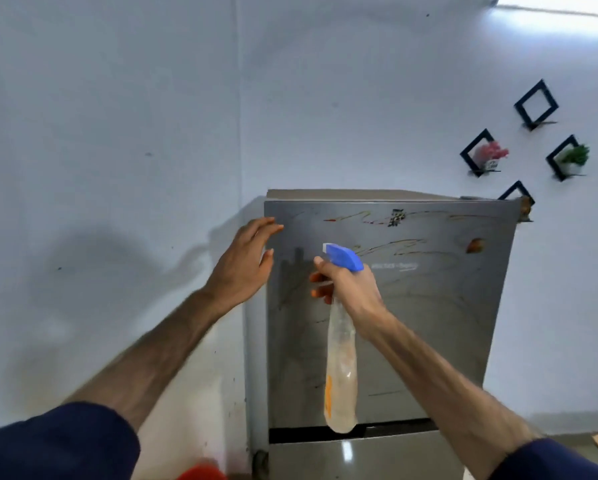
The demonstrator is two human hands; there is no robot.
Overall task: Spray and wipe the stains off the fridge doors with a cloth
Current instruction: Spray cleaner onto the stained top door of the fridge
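Note:
A grey steel fridge stands ahead; its upper door (429, 306) carries several red, yellow and dark scribble stains, an orange smear at the right and a small patterned sticker near the top. My right hand (346, 285) grips the neck of a clear spray bottle (341, 368) with a blue trigger head, nozzle aimed at the door's upper left. My left hand (245, 261) is held open at the door's left edge, fingers straight near the top corner. The lower door (377, 455) shows below a dark gap. No cloth is in view.
White walls meet in a corner left of the fridge. Black diamond wall shelves (481, 154) with small plants hang to the right. A red object (200, 472) sits at the bottom edge by the fridge's foot.

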